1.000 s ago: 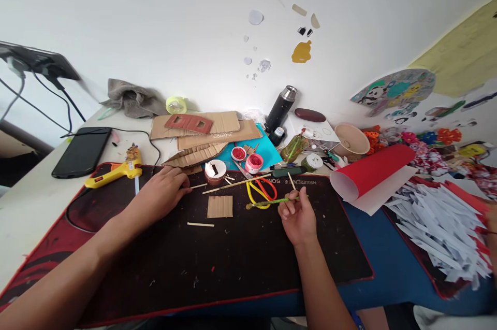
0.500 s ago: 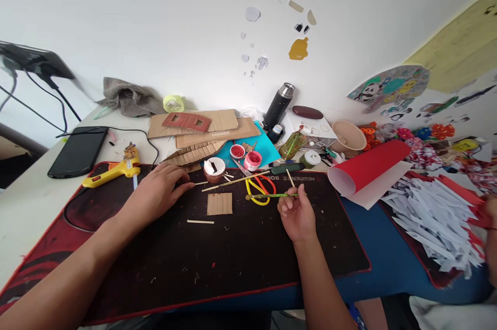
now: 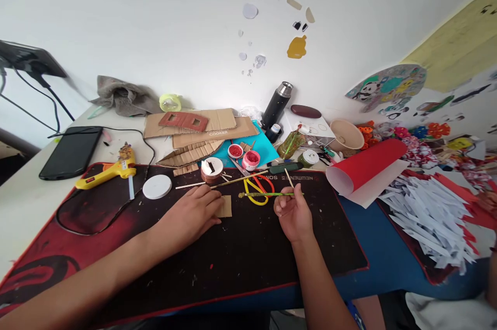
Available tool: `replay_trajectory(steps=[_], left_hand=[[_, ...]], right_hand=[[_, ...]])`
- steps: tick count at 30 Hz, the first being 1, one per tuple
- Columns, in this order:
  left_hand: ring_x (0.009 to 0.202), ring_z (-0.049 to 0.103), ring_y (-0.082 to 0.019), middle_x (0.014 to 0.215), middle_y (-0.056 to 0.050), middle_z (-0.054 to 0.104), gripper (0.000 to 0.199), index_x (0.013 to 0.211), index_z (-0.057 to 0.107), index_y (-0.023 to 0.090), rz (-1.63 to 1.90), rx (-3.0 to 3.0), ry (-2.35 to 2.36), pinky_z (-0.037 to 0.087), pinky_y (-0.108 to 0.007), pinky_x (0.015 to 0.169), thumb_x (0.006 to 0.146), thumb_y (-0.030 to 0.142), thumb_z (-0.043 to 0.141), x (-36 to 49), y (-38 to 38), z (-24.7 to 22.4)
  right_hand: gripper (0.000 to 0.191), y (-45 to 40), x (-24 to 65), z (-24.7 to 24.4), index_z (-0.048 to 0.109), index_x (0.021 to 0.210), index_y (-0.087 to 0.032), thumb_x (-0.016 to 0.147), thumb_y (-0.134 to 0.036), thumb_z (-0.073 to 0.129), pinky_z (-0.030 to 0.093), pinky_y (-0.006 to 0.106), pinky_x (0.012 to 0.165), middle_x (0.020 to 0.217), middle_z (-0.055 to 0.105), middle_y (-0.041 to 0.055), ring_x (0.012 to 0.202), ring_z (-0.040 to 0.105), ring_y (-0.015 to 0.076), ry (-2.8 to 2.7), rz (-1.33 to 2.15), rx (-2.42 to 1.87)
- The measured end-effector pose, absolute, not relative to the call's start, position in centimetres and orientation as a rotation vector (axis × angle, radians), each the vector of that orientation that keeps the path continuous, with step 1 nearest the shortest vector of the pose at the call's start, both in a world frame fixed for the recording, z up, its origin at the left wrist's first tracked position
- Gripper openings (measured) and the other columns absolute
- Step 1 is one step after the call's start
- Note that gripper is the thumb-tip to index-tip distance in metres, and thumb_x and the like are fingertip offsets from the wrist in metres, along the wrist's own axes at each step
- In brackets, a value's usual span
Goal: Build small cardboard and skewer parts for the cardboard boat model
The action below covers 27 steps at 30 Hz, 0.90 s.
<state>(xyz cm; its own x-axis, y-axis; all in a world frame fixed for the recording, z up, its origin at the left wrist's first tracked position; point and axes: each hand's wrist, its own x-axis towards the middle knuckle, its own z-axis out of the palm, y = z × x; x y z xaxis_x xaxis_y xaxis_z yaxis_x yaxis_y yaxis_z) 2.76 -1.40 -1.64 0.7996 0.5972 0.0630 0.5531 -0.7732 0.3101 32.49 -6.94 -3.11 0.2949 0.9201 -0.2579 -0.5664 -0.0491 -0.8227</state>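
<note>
Cardboard square (image 3: 225, 206), at the left hand's (image 3: 194, 212) 3 o'clock on the mat (image 3: 248, 252): probably light, bendable, best held by its edges. That grip covers one side; whether it pinches cannot be told. Right hand (image 3: 292, 215): closed around a paintbrush (image 3: 266, 194), tip toward 9 o'clock.

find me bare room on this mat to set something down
Widest: the near middle of the mat, between the left forearm and right forearm, bearing only small specks. Another: between the right forearm and the mat's right edge. Crowded: the far side, with the left hand, cardboard, brown pot, scissors, and the right hand holding the brush.
</note>
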Motion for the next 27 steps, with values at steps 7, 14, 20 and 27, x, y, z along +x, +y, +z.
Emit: replay_trajectory(steps=[7,14,20,27], left_hand=[[0.146,0.057,-0.029,0.159,-0.004,0.062,0.064,0.15,0.064,0.03,0.273,2.718,0.636,0.045,-0.048,0.123,0.093,0.004,0.049,0.8,-0.2,-2.8],[0.136,0.066,-0.026,0.148,-0.005,0.071,0.043,0.148,0.065,0.031,0.566,2.744,0.672,0.052,-0.043,0.115,0.109,0.023,0.048,0.9,-1.7,-3.0],[0.119,0.069,-0.024,0.131,-0.006,0.078,0.036,0.143,0.065,0.022,0.873,2.769,0.685,0.052,-0.038,0.107,0.109,0.02,0.052,1.9,-1.9,0.0],[0.123,0.059,-0.038,0.133,-0.02,0.07,0.068,0.154,0.052,0.008,0.642,2.825,0.94,0.049,-0.053,0.11,0.1,0.045,0.069,5.7,6.9,3.0]], right_hand=[[0.055,-6.7,30.7,-0.8,0.076,0.075,-0.022,0.082,-0.075,0.081,0.045,0.026,0.041,0.052,0.061,-0.0009,0.047,0.062,0.0168,-0.566,1.154,-1.094],[0.058,-3.8,31.1,5.9,0.076,0.082,-0.02,0.097,-0.074,0.064,0.048,0.028,0.047,0.056,0.064,0.0009,0.05,0.066,0.0184,-0.947,0.731,-1.234],[0.056,-0.5,31.1,7.3,0.074,0.084,-0.022,0.11,-0.063,0.047,0.047,0.028,0.058,0.06,0.065,0.0003,0.055,0.062,0.0165,-1.437,0.465,-1.497],[0.052,1.1,30.7,6.3,0.073,0.086,-0.022,0.114,-0.052,0.041,0.045,0.029,0.066,0.061,0.066,0.0003,0.059,0.065,0.0184,-1.724,0.288,-1.612]])
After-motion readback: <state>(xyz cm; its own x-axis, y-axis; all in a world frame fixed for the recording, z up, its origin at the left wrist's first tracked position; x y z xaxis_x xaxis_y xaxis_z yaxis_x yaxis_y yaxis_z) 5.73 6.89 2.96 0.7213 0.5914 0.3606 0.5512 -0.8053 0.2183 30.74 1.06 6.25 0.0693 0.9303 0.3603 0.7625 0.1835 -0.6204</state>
